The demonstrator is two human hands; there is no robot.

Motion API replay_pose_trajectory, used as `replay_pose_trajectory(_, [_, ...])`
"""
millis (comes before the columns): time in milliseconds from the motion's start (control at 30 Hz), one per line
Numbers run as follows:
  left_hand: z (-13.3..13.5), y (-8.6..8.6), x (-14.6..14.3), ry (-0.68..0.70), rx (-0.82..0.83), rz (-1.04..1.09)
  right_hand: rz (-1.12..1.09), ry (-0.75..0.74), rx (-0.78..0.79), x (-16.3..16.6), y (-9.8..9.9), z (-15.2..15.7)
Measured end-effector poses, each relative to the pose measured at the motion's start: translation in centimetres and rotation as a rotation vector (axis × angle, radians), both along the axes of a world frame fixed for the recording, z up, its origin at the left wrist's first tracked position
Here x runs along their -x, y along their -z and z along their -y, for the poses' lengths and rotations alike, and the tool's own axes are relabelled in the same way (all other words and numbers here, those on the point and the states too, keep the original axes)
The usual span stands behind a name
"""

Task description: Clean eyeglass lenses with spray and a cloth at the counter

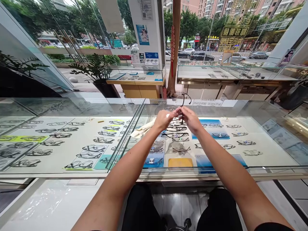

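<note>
Above the glass counter, both of my hands meet around a thin dark-framed pair of eyeglasses (183,100), which stands up past my fingertips. My left hand (165,118) is closed, its fingers pinching at the frame. From the other side my right hand (190,118) grips the same glasses, with a dark temple arm hanging below the fingers. A crumpled cream cloth (141,131) is beside my left wrist, seemingly on the glass top. Just which part of the frame each finger presses is hidden.
Under the glass, several eyeglasses (176,135) lie in rows, with a yellow case-like piece (180,162) near the front. A glass seam (127,134) crosses the counter left of my hands. Beyond stand a wooden post (175,48), a potted plant (104,85) and more display cases (216,73).
</note>
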State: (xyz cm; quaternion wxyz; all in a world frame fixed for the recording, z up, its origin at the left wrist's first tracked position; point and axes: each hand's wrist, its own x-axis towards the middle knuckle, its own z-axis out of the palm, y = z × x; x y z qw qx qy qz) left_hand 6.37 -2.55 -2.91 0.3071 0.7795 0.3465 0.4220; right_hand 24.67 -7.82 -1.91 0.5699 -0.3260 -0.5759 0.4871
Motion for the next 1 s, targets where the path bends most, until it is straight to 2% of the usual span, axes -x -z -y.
replay_pose_trajectory(67, [-0.9, 0.1, 1.0, -0.123, -0.039, 0.084, -0.007, 0.006, 0.010, -0.1, 0.0, 0.0])
replay_pose_trajectory(167, [-2.9, 0.3, 3.1, -0.405, -0.077, 0.153, -0.016, 0.019, 0.022, -0.2, 0.1, -0.1])
replay_pose_trajectory(233, [-4.3, 0.6, 4.6, -0.588, -0.046, 0.169, -0.021, 0.022, 0.025, -0.2, 0.3, -0.2])
replay_pose_trajectory(367, [-6.5, 1.4, 6.9, -0.781, 0.042, 0.154, -0.003, 0.031, 0.029, -0.2, 0.5, -0.2])
replay_pose_trajectory(533, [-7.5, 2.8, 8.1, -0.869, 0.102, 0.023, 0.020, 0.048, 0.029, -0.3, 0.6, -0.2])
replay_pose_trajectory(700, [-8.0, 4.0, 8.2, -0.836, 0.134, 0.021, 0.019, 0.049, 0.033, -0.4, 0.6, -0.3])
replay_pose_trajectory(1000, [-7.7, 3.9, 8.0, -0.803, 0.174, 0.026, 0.000, 0.038, 0.031, -0.4, 0.7, -0.4])
